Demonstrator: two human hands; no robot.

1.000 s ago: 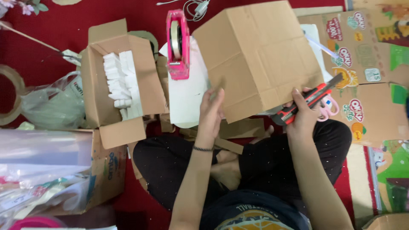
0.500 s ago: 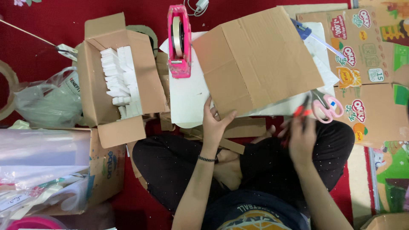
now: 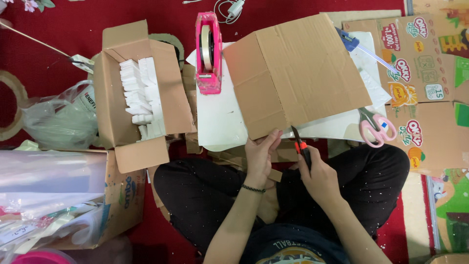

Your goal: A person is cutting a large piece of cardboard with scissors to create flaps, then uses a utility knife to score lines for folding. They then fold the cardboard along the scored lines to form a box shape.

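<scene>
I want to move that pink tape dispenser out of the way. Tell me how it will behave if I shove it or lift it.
The pink tape dispenser stands upright on a long, narrow base, so a sideways shove would probably tip it; pushed lengthwise it should slide. It looks like solid plastic holding a full tape roll, so likely stiff and somewhat heavy for its size. Its front end probably carries a cutting edge, so lift it by the body.

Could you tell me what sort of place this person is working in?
Probably a home floor used for craft or packing work. The person sits cross-legged on a red carpet among an open box of white foam pieces, a pink tape dispenser and pink-handled scissors, both hands at a cardboard sheet.
</scene>
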